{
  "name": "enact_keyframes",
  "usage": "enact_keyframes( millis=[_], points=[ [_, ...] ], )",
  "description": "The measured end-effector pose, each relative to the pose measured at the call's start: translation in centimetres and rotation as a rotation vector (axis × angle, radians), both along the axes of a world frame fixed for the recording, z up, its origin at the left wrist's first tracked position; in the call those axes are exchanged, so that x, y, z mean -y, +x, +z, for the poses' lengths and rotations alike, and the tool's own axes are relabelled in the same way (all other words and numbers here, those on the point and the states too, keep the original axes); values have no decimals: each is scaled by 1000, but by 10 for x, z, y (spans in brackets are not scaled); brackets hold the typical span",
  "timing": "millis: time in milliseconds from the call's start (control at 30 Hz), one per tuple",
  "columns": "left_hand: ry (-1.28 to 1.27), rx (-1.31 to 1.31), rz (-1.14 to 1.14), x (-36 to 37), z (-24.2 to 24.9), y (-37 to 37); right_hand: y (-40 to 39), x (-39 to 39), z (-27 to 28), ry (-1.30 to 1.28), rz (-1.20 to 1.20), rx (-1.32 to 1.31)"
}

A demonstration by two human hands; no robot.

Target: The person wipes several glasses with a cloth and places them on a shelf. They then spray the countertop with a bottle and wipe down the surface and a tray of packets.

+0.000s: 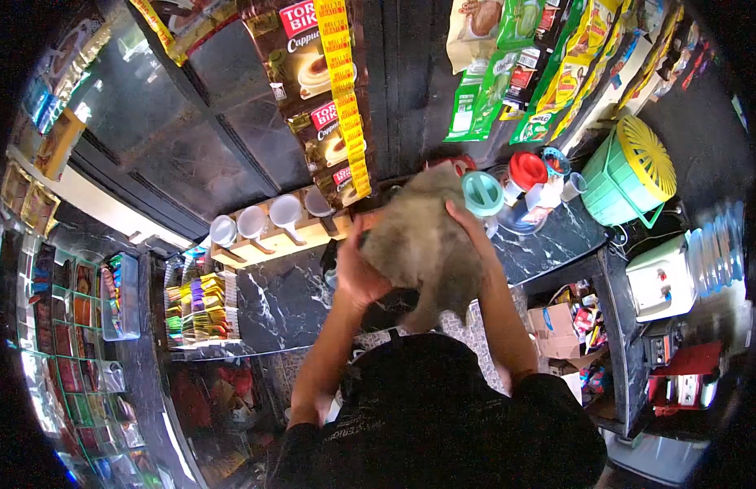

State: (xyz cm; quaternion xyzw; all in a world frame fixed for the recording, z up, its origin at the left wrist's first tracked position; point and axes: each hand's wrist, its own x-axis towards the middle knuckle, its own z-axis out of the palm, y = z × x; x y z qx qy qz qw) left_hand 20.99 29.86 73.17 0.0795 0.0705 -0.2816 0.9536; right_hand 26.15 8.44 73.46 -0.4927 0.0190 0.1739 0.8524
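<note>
Both hands, left hand (pixel 360 273) and right hand (pixel 468 232), gripping grey cloth (pixel 419 244) (fingers hidden).

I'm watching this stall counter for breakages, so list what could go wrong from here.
1. Both hands, left hand and right hand, grip a grey cloth right beside the teal-lidded jar; a swing of the cloth could knock it over.
2. The red-lidded container and small cups crowd the same marble counter, so one tipped item may topple others.
3. The cloth hides what lies beneath it, so something unseen could be hit.
</note>
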Motion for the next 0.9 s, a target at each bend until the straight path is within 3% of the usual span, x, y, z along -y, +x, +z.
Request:
enact_keyframes(
  millis=[33,67,100,133,200,333,367,433,467,533,667,767,833,900],
  points=[
    [-4,-8,-2,6,-13,-6,-3,-1,5,9,-51,-143],
    [-245,63,-105,11,-27,-10,-6,-1,10,18,-102,-284],
    [-485,136,-210,13,-41,-13,-18,0,10,-108,-162,-117],
    [-489,129,-211,12,-59,-18,-13,7,-4,-111,-165,-124],
    [39,80,86,10,-88,-29,2,28,-43,231,-40,-356],
    [169,16,193,9,-76,-33,-26,21,-39,246,-44,-389],
    [170,11,196,6,-77,-32,-29,17,-50,223,44,-266],
    [371,164,204,-1,-82,-31,-30,15,-61,183,134,-133],
    [371,161,201,-7,-88,-30,-30,19,-63,184,130,-136],
    [664,149,203,-17,-96,-29,-28,30,-66,78,118,-69],
    [842,175,156,-20,-102,-23,-26,29,-76,-71,51,-99],
    [744,166,175,-14,-94,-25,-26,29,-86,-97,-42,-177],
    [792,162,173,-15,-87,-30,-30,31,-87,-291,-66,-78],
    [840,151,162,-17,-80,-34,-30,40,-81,-293,-27,-79]
  ],
)
